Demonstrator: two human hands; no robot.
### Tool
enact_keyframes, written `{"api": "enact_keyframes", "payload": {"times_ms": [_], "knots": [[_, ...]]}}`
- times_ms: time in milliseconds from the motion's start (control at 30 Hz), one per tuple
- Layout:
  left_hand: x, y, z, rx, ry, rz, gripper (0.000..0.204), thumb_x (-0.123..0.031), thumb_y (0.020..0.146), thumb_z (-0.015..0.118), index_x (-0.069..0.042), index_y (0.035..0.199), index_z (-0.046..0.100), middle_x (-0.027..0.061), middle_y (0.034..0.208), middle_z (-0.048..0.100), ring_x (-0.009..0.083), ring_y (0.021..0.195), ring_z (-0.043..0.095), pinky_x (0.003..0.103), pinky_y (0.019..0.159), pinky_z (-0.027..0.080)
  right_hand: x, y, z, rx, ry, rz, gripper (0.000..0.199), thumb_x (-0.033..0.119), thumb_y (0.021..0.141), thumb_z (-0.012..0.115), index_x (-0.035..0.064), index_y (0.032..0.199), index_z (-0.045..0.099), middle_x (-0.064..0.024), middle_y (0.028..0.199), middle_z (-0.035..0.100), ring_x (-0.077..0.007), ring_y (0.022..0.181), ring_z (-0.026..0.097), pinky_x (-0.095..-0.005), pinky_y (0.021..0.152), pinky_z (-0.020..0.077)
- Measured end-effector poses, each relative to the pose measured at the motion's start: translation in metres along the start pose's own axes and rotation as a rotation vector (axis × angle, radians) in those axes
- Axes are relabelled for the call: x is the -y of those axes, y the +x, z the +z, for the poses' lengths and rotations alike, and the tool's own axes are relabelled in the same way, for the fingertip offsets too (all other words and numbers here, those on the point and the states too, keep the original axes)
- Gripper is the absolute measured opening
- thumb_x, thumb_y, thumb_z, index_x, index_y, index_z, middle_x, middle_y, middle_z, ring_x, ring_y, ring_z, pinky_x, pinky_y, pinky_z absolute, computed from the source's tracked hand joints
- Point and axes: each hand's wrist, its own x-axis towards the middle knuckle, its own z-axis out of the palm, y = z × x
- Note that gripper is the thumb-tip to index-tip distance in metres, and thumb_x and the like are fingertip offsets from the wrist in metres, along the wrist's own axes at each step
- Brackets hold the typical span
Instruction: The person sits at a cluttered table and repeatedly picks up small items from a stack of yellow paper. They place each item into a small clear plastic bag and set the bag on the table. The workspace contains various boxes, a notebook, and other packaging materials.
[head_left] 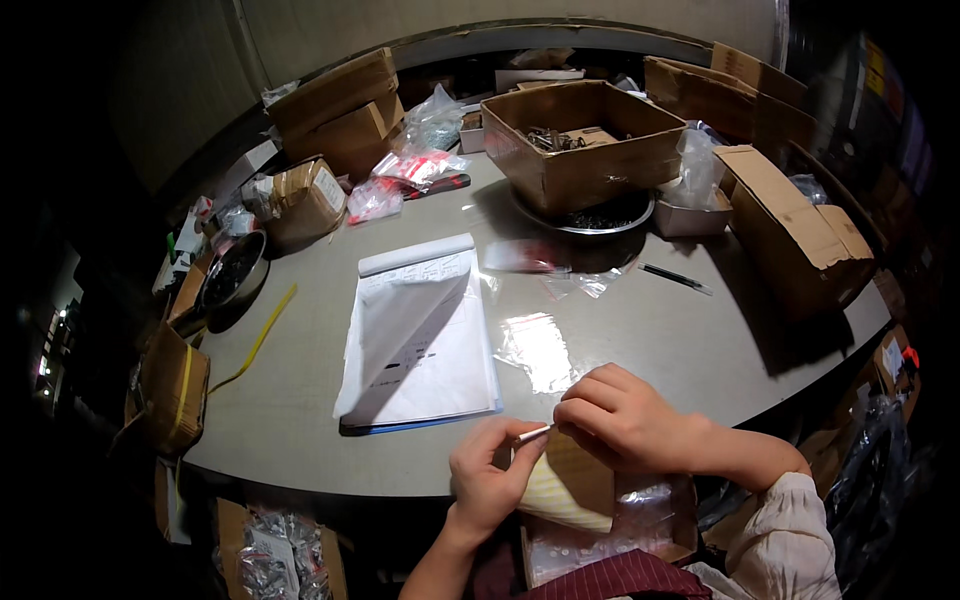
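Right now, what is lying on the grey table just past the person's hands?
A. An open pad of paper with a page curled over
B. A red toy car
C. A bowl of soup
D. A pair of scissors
A: an open pad of paper, one white page curled over, lies on the grey table just beyond the left hand and right hand.

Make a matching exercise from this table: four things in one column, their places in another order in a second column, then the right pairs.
Things:
1. notepad
2. black pen
3. yellow strap
4. small clear bag

Places:
A. on the table at the person's far left
B. just beyond the two hands
C. middle of the table, top sheet curled
D. right of centre, near the cardboard boxes

Pairs: 1-C, 2-D, 3-A, 4-B
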Motion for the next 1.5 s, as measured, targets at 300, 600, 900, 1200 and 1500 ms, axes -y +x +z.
{"api": "enact_keyframes", "payload": {"times_ms": [300, 600, 900, 1200, 1500], "knots": [[0.018, -0.001, 0.000, -0.045, -0.053, -0.162, 0.019, -0.020, 0.095, 0.080, -0.002, 0.096, 0.076, 0.0042, 0.068, 0.066, 0.0083, 0.059, 0.057, 0.028, 0.054, 0.043, -0.005, -0.002, 0.015, 0.061, -0.075, -0.019, 0.040, 0.009, 0.073, 0.076, 0.0026, 0.111, 0.066, -0.0127, 0.104, 0.064, -0.0336, 0.096, 0.063, -0.0422, 0.089, 0.0539], [0.002, 0.003, -0.005, -0.051, 0.021, -0.200, 0.015, -0.013, 0.097, 0.076, 0.001, 0.093, 0.072, -0.0049, 0.070, 0.062, 0.0004, 0.064, 0.048, 0.023, 0.055, 0.035, -0.014, 0.005, 0.022, 0.139, 0.056, 0.096, 0.044, 0.005, 0.076, 0.076, 0.0019, 0.118, 0.063, -0.0158, 0.112, 0.064, -0.0385, 0.100, 0.063, -0.0461, 0.090, 0.0540], [0.007, -0.001, 0.001, -0.162, 0.190, -0.104, 0.018, -0.013, 0.095, 0.077, 0.001, 0.088, 0.068, 0.0026, 0.063, 0.059, 0.0056, 0.058, 0.049, 0.027, 0.054, 0.040, 0.003, 0.008, 0.028, 0.033, -0.152, -0.017, 0.039, 0.014, 0.073, 0.071, 0.0025, 0.111, 0.069, -0.0097, 0.103, 0.065, -0.0293, 0.091, 0.064, -0.0395, 0.084, 0.0547], [0.004, 0.001, 0.001, -0.183, 0.199, -0.141, 0.017, -0.013, 0.096, 0.077, 0.001, 0.089, 0.069, 0.0056, 0.065, 0.063, 0.0071, 0.059, 0.053, 0.029, 0.055, 0.043, -0.029, 0.016, 0.011, 0.168, 0.343, 0.275, 0.023, 0.016, 0.087, 0.076, 0.0053, 0.106, 0.070, -0.0118, 0.092, 0.068, -0.0304, 0.081, 0.066, -0.0407, 0.073, 0.0550], [0.008, 0.002, 0.001, -0.107, 0.167, -0.137, 0.016, -0.012, 0.097, 0.075, 0.003, 0.095, 0.070, 0.0054, 0.072, 0.070, 0.0064, 0.066, 0.062, 0.027, 0.059, 0.048, -0.114, 0.051, 0.032, 0.392, 0.125, 0.322, 0.025, 0.019, 0.091, 0.073, -0.0015, 0.104, 0.069, -0.0222, 0.088, 0.072, -0.0418, 0.080, 0.069, -0.0472, 0.075, 0.0550]]}}
